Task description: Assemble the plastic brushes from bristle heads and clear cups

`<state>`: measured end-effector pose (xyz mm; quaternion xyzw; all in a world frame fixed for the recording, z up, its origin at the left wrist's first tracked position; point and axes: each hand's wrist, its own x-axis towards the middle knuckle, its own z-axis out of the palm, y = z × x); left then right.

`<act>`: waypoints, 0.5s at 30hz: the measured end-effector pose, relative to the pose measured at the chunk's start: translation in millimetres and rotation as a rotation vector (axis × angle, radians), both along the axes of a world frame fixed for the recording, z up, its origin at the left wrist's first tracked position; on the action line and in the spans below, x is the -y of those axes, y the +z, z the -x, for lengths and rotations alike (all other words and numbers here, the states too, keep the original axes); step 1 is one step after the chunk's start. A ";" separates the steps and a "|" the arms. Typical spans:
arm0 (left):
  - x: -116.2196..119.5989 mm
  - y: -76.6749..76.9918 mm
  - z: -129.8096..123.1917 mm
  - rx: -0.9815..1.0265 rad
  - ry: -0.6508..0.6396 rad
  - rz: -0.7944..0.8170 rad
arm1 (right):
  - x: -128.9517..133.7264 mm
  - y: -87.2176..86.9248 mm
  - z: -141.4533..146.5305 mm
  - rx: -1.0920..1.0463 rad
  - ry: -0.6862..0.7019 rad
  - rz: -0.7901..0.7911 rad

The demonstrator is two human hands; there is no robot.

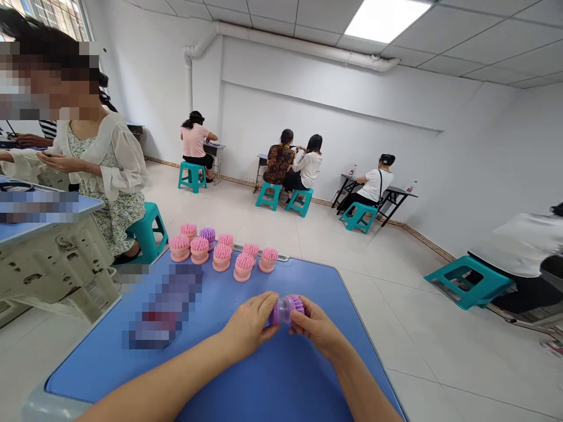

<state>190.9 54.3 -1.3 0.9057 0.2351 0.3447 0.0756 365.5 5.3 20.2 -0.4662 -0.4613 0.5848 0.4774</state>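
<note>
White walls (pixel 334 99), pale tiled floor (pixel 281 234), teal plastic stools (pixel 192 170), glowing ceiling panel (pixel 387 20) (white pipe (pixel 308 48) overhead)

Purple brush (pixel 285 310): we find it partly hidden by the left hand (pixel 248 325) and right hand (pixel 316 325).
Blue table (pixel 101 351): we cannot identify the pixelated object (pixel 165 305) lying on it.
Left desk: we cannot read its pixelated strip (pixel 39 206).
Right seated person (pixel 523 246): we see the body cut off by the frame edge.
Far bottles (pixel 352 170): we judge any labels too small to read.
</note>
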 end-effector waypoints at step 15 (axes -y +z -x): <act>5.9 22.1 0.2 0.035 0.004 0.938 | 2.9 1.0 7.4 0.128 -0.090 0.002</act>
